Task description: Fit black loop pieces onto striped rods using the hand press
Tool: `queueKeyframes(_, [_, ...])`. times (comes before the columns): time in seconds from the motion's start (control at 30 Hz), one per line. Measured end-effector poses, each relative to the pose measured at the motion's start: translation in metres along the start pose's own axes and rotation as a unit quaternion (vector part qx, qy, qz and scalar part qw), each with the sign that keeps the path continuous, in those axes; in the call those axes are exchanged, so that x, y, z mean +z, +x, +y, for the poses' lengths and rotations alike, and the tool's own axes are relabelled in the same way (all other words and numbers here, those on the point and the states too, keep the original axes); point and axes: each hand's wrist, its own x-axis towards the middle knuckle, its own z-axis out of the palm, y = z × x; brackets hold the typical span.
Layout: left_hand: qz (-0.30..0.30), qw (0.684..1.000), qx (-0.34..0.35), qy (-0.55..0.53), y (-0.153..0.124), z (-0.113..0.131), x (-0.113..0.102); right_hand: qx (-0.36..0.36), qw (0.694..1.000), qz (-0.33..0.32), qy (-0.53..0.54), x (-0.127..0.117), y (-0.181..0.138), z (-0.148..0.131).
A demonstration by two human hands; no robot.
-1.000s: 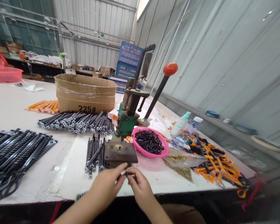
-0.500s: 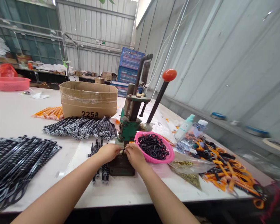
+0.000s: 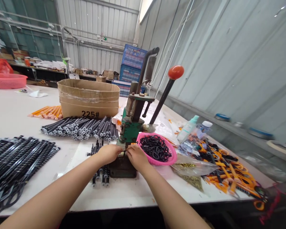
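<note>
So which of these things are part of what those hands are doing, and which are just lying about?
Part of the job: left hand, right hand, green hand press, black hooks in a pink basket.

Just lying about: cardboard box, pale green bottle, far pink basket.

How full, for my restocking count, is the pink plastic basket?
Partly full: black curved plastic pieces heap in the pink plastic basket, its inner wall showing around them.
</note>
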Motion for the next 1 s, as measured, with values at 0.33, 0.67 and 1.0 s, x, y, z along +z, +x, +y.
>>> queueKeyframes(0.33, [0.006, 0.997, 0.028, 0.07, -0.013, 0.009, -0.001, -0.031, 0.997, 0.073, 0.028, -0.025, -0.014, -0.018])
queueKeyframes(0.67, [-0.021, 0.992, 0.051, 0.112, -0.01, 0.01, -0.011, 0.175, 0.883, 0.222, 0.375, -0.26, 0.094, -0.008])
queueKeyframes(1.0, [-0.007, 0.995, 0.067, 0.078, -0.005, 0.0, -0.001, -0.18, 0.927, -0.328, 0.031, -0.165, -0.05, -0.065])
